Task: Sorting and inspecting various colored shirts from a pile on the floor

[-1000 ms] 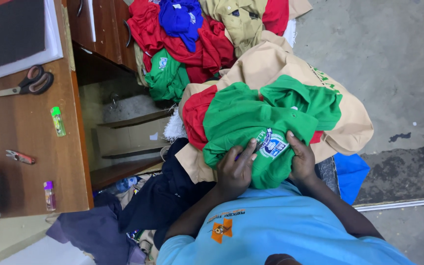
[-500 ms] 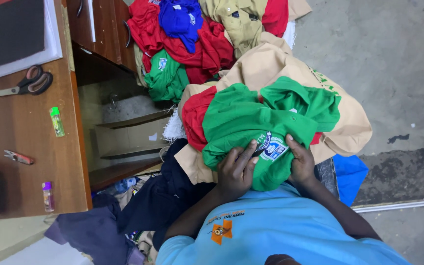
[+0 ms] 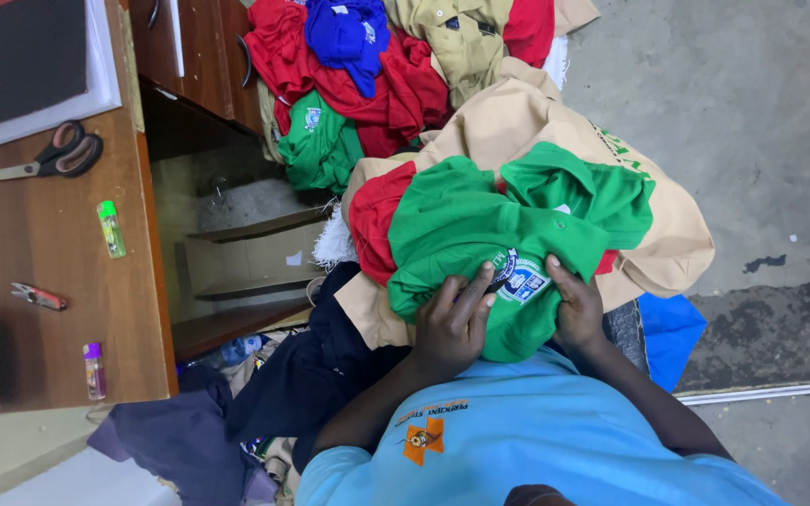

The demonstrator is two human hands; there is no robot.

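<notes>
Left hand (image 3: pixel 452 323): fingers spread and pressed flat onto a green shirt (image 3: pixel 480 234), fingertips touching the edge of its blue and white badge (image 3: pixel 517 278); it grips the cloth rather than lying loose.
Right hand (image 3: pixel 578 309): closed on the same green shirt just across the badge from the left hand, thumb on top of the cloth. The two hands sit near each other but do not touch, with the badge between them.
Green shirt: bunched on the person's lap, directly under and beyond both hands, resting on a tan garment (image 3: pixel 555 122) (the largest piece in the heap) with a red shirt (image 3: pixel 377 215) peeking out beside the left hand.
Farther beyond the hands: a pile of red clothes (image 3: pixel 405 89), a blue garment (image 3: pixel 344 33) on top of it, a second green shirt (image 3: pixel 316 145) and an olive shirt (image 3: pixel 461 37).
Below the left hand: dark navy clothing (image 3: pixel 311 375).
Past the right wrist: a blue cloth (image 3: pixel 672 333) on the concrete floor (image 3: pixel 752 112).
Well out past the left hand: a wooden desk (image 3: pixel 39 244) carrying scissors (image 3: pixel 44 159), a green lighter (image 3: pixel 111 228), a small cutter (image 3: pixel 37 297) and a purple lighter (image 3: pixel 94 370).
</notes>
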